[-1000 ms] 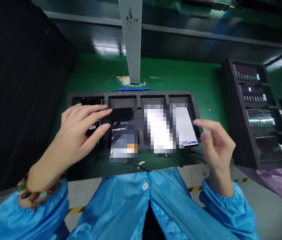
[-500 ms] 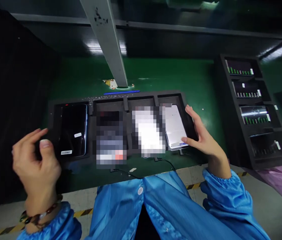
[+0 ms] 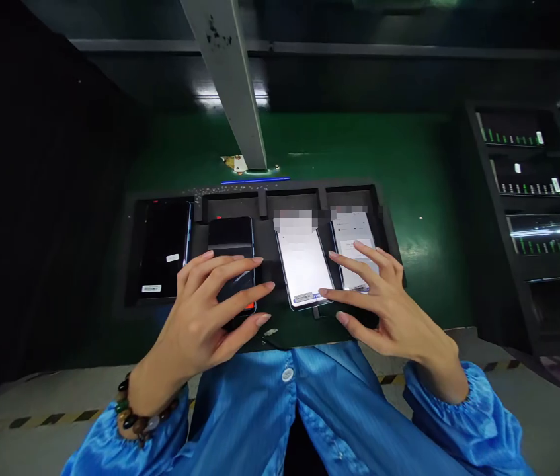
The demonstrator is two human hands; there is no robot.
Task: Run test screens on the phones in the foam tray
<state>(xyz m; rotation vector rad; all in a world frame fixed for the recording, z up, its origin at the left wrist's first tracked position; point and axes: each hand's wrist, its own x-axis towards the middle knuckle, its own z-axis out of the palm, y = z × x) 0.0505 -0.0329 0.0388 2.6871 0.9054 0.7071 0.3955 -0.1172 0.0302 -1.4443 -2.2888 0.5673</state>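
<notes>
A black foam tray [image 3: 131,251] on the green bench holds several phones side by side. The leftmost phone [image 3: 163,248] is dark with white stickers. My left hand [image 3: 210,304] lies open, fingers spread, over the second phone [image 3: 231,238], which has a dark screen. The third phone [image 3: 302,264] shows a lit white screen. My right hand [image 3: 383,297] is open, fingers stretched across the fourth phone [image 3: 354,235], also lit, with a fingertip near the third phone's lower right corner. Neither hand holds anything.
A grey metal post [image 3: 233,86] rises from the bench behind the tray, with a blue pen [image 3: 254,180] at its foot. A black rack [image 3: 522,198] of slotted parts stands at the right. Cables [image 3: 270,337] trail from the tray's front edge.
My left hand came in from the left and now rests over the second phone. My right hand let go of the fourth phone's edge and now spreads flat across it.
</notes>
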